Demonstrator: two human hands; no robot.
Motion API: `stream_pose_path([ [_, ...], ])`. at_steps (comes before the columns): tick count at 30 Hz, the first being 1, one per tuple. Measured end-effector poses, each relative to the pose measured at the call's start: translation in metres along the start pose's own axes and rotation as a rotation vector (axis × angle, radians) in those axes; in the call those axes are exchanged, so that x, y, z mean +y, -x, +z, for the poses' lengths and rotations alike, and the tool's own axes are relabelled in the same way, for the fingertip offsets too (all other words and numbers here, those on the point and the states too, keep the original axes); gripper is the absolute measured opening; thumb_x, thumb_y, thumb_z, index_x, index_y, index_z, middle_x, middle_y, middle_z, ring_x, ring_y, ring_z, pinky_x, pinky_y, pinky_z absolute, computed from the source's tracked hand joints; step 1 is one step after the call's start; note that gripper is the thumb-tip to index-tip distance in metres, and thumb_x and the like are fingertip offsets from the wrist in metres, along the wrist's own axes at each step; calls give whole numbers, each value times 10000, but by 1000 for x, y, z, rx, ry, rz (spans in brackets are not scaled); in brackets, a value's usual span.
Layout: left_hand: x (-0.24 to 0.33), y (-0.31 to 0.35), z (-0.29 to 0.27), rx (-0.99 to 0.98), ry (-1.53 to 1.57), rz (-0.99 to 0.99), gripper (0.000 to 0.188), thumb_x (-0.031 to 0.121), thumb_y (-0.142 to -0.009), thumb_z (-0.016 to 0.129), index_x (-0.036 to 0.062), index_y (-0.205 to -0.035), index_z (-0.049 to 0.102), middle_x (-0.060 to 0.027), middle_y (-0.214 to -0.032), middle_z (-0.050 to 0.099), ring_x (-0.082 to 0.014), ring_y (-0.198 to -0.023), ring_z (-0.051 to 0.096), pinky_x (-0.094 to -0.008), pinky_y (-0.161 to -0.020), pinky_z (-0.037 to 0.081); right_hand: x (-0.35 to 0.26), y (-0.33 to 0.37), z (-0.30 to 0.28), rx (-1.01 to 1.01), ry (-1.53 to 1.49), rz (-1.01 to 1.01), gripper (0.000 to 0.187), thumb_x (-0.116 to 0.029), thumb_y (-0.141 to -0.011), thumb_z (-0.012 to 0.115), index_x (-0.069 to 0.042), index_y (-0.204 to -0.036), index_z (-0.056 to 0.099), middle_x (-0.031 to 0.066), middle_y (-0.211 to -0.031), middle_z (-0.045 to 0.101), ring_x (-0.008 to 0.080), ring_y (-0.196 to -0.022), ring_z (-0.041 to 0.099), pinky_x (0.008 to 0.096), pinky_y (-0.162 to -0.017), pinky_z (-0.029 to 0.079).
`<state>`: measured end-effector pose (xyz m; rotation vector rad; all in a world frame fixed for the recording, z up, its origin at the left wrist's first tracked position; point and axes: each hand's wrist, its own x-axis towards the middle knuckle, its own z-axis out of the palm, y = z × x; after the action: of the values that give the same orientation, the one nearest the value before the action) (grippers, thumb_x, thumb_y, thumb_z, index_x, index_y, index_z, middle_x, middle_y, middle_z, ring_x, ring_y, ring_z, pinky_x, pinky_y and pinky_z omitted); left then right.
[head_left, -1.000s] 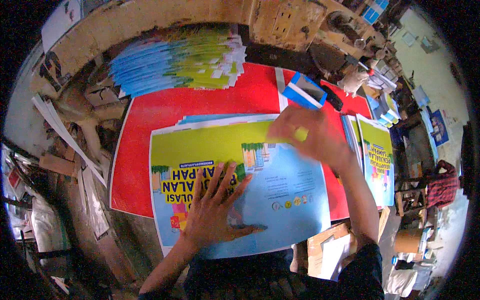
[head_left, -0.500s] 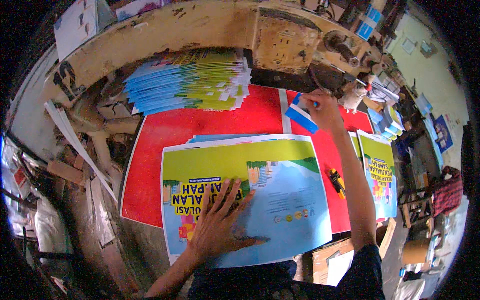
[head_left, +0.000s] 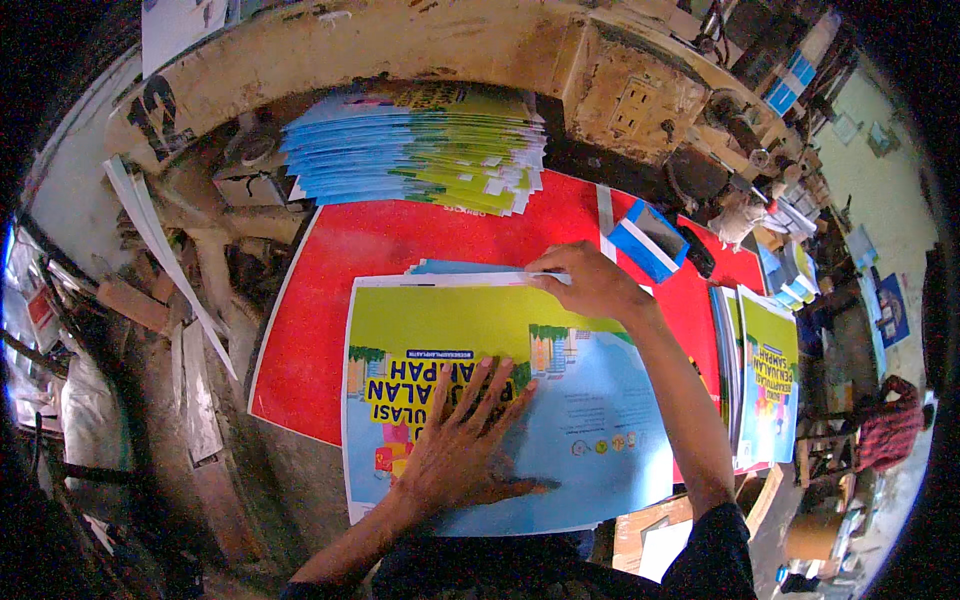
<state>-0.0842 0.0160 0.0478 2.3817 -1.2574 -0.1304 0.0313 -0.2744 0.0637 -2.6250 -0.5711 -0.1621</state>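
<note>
A large printed cover sheet (head_left: 600, 400), lime green above and light blue below, lies in front of me on a few similar sheets. My left hand (head_left: 460, 440) rests flat on it with fingers spread, partly covering the dark lettering. At the sheet's far edge my right hand (head_left: 590, 280) has its thumb and fingertips closed on the margin. Beyond that hand sits a blue-and-white small box (head_left: 645, 240), and a dark object (head_left: 699, 262) lies against its right side.
A red board (head_left: 400, 235) lies under the sheets. A tall fanned stack of printed booklets (head_left: 410, 150) stands at its far side. More covers (head_left: 768, 390) lie on the right. A heavy cream-coloured machine frame (head_left: 400, 50) curves across the back, and long paper strips (head_left: 165, 250) lean at left.
My right hand has moved from the blue-and-white box back to the sheet's far edge. My left hand stays flat on the sheet. The whole view has shifted a little.
</note>
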Motion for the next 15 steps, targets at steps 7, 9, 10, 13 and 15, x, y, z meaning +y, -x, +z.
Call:
stream_pose_path([
  [7, 0, 6, -8, 43, 56, -15, 1244, 804, -752, 697, 88, -1648, 214, -356, -1666, 95, -467, -1576, 112, -614, -1260, 77, -30, -20, -54, -207, -284, 314, 424, -364, -854, 855, -42, -1115, 768, 76, -1006, 766, 125, -940, 691, 320, -822, 542],
  [9, 2, 5, -7, 72, 90, 12, 1252, 771, -755, 730, 83, -1652, 191, -373, -1661, 69, -491, -1570, 102, -606, -1262, 96, -37, -10, -90, -667, -315, 243, 519, -387, -789, 911, -29, -1133, 758, 43, -987, 773, 79, -913, 678, 278, -775, 532],
  [10, 0, 5, -8, 108, 127, 44, 1245, 741, -764, 747, 72, -1649, 182, -380, -1659, 59, -499, -1569, 89, -596, -1264, 100, -39, -7, -98, -610, -252, 296, 475, -349, -803, 905, -9, -1102, 760, 35, -929, 774, 76, -856, 682, 257, -731, 527],
  [13, -4, 23, -21, 151, 176, 59, 1288, 689, -746, 805, 33, -1643, 153, -394, -1654, 31, -510, -1569, 60, -601, -1262, 96, -61, 4, -107, -450, -501, 205, 417, -315, -832, 886, -11, -1093, 769, 31, -918, 777, 69, -815, 682, 254, -698, 524],
  [15, 5, 34, -41, 303, 156, 46, 1368, 699, -694, 840, 16, -1643, 128, -403, -1650, 27, -513, -1568, 54, -622, -1254, 98, -100, 11, -136, -406, -421, 118, 358, -264, -833, 887, -8, -1058, 777, 41, -917, 776, 79, -806, 684, 256, -689, 518],
])
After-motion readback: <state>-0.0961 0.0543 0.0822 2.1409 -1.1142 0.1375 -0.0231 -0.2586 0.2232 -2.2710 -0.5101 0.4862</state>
